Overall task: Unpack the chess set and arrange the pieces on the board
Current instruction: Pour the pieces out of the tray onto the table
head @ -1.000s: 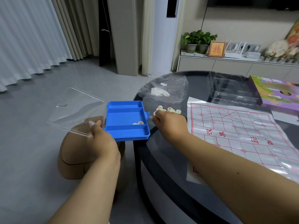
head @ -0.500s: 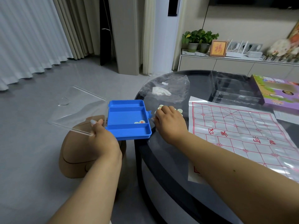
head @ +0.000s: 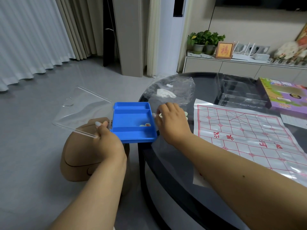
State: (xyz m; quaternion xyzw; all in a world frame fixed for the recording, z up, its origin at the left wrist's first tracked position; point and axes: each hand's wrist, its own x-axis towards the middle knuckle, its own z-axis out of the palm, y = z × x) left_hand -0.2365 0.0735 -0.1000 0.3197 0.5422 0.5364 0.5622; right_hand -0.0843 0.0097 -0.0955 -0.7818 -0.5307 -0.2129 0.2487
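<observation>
Blue case (head: 132,123), 3 compartments, hinged clear lid (head: 79,112) swung open, held at the worktop (head: 166,163) edge by the left hand (head: 108,140), whose fingers are clamped on its hinge side. About 2 pale round pieces (head: 145,125) remain in the middle compartment, just right of that hand. The right hand (head: 171,120), fingers curled, rests over a small cluster of emptied pieces (head: 185,114) on the worktop; whether it pinches 1 cannot be told. Right of this hand lies the unfolded board sheet (head: 245,138), red grid, no piece on it. Judged progress: unpacking nearly done, arranging not yet begun. Beyond the right hand: plastic bag (head: 174,90), clear tray (head: 239,92), purple box (head: 285,95).
</observation>
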